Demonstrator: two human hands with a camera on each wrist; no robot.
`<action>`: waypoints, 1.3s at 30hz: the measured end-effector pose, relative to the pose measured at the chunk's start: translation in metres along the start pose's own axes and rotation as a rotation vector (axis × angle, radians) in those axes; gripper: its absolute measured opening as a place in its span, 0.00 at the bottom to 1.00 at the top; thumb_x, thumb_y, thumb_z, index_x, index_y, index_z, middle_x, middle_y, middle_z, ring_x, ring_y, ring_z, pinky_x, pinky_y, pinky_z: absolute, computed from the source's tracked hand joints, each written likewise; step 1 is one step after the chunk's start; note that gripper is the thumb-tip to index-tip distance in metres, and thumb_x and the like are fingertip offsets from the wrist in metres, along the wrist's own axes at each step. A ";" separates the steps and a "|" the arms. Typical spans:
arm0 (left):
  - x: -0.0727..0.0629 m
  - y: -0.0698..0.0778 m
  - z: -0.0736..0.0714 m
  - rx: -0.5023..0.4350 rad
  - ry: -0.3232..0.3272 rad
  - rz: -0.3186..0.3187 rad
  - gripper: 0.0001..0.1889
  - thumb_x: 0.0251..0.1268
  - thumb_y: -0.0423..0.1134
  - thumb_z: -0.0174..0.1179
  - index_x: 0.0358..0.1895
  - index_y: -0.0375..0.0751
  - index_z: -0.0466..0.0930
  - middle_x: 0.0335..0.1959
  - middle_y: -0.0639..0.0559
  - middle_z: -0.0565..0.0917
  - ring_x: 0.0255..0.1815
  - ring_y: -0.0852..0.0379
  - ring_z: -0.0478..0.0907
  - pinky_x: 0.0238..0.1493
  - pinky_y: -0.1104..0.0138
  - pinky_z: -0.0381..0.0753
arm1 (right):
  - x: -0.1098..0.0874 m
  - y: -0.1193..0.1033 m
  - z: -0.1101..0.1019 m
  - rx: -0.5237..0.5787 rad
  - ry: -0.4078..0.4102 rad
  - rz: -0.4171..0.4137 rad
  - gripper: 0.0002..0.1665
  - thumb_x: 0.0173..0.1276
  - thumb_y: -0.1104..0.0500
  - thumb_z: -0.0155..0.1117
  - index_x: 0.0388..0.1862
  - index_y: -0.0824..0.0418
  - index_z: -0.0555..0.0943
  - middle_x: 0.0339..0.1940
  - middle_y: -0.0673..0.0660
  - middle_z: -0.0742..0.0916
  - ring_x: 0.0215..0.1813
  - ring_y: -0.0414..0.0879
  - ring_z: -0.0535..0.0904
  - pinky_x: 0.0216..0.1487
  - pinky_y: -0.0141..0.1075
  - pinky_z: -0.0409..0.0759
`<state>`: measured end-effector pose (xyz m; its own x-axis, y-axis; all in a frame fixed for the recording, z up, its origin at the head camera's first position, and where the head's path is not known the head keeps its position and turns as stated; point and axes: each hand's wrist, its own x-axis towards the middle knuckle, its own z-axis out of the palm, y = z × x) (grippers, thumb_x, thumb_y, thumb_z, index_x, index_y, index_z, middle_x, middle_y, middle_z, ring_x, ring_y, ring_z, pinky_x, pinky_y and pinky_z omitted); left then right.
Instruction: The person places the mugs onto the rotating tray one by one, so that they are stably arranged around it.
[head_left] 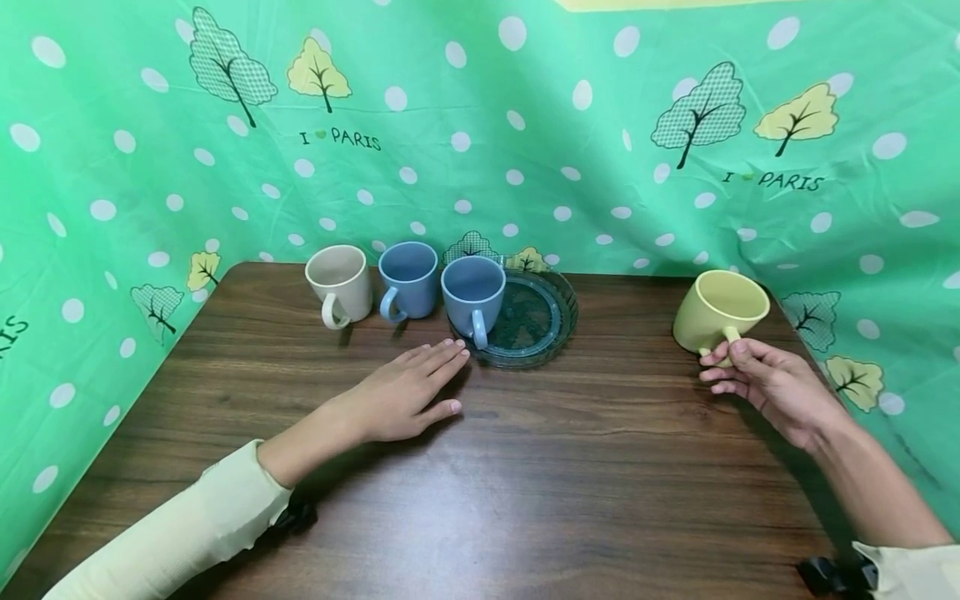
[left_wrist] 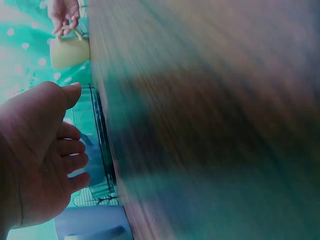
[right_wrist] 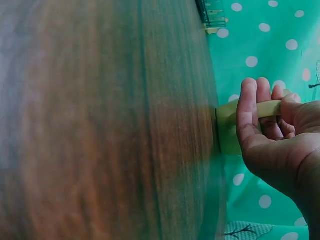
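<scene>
At the table's right rear, my right hand (head_left: 780,387) pinches the handle of a yellow mug (head_left: 697,317), which leans slightly. In the right wrist view its fingers (right_wrist: 248,110) curl about the yellow handle (right_wrist: 270,108). My left hand (head_left: 405,396) is stretched out, palm down, fingertips right at the near edge of a round dark glass dish (head_left: 525,362). On the dish's left part stands a blue mug (head_left: 472,287), its handle toward me. A second blue mug (head_left: 408,283) and a cream mug (head_left: 341,283) stand in line to its left.
The mugs and dish are near the back edge of a brown wooden table (head_left: 525,500). Right behind it hangs a green curtain (head_left: 480,125) with white dots and printed trees, which also runs down both sides.
</scene>
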<state>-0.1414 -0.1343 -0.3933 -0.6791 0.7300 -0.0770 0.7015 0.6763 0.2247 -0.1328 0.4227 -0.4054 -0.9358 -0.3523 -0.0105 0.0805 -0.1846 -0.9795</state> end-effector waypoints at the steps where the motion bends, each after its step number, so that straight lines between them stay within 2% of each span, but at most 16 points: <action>1: 0.000 0.002 0.000 -0.001 -0.002 0.010 0.40 0.93 0.57 0.51 0.92 0.36 0.56 0.94 0.37 0.57 0.96 0.40 0.53 0.95 0.43 0.56 | 0.000 0.000 0.000 -0.009 0.005 -0.003 0.21 0.96 0.64 0.41 0.57 0.64 0.85 0.55 0.55 0.95 0.55 0.46 0.95 0.54 0.36 0.94; 6: 0.003 0.010 0.003 -0.008 -0.024 0.044 0.39 0.94 0.57 0.50 0.92 0.36 0.55 0.94 0.37 0.56 0.97 0.41 0.52 0.96 0.44 0.55 | 0.000 -0.001 -0.002 -0.026 0.009 -0.012 0.20 0.96 0.64 0.41 0.56 0.65 0.84 0.54 0.55 0.95 0.54 0.46 0.95 0.54 0.35 0.94; 15: 0.004 0.022 0.008 -0.017 -0.060 0.047 0.41 0.94 0.58 0.50 0.94 0.38 0.52 0.96 0.40 0.54 0.98 0.43 0.49 0.97 0.46 0.51 | 0.001 -0.002 -0.003 0.011 -0.009 -0.014 0.21 0.95 0.67 0.40 0.55 0.67 0.84 0.53 0.59 0.95 0.54 0.49 0.96 0.58 0.37 0.94; 23: 0.009 0.031 0.010 -0.026 -0.033 0.080 0.41 0.94 0.57 0.50 0.93 0.37 0.51 0.96 0.39 0.53 0.98 0.42 0.47 0.97 0.48 0.51 | 0.000 0.000 -0.004 -0.002 -0.006 -0.030 0.22 0.95 0.67 0.40 0.56 0.67 0.84 0.53 0.58 0.95 0.55 0.49 0.96 0.59 0.37 0.94; 32: 0.016 0.038 0.014 0.007 0.008 0.128 0.41 0.94 0.56 0.50 0.93 0.35 0.50 0.96 0.36 0.51 0.98 0.42 0.47 0.98 0.50 0.50 | 0.004 0.000 0.000 0.018 -0.025 -0.077 0.21 0.95 0.67 0.40 0.55 0.70 0.83 0.54 0.61 0.96 0.58 0.50 0.96 0.61 0.37 0.93; 39: 0.020 0.044 0.015 0.009 0.007 0.125 0.42 0.94 0.57 0.49 0.94 0.36 0.47 0.96 0.37 0.49 0.98 0.42 0.44 0.98 0.50 0.48 | 0.007 -0.004 0.004 0.003 0.014 -0.072 0.19 0.94 0.65 0.45 0.55 0.70 0.84 0.54 0.59 0.97 0.58 0.49 0.97 0.61 0.37 0.93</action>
<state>-0.1210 -0.0880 -0.3992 -0.5876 0.8081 -0.0426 0.7828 0.5809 0.2230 -0.1379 0.4173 -0.4011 -0.9438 -0.3255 0.0569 0.0142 -0.2119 -0.9772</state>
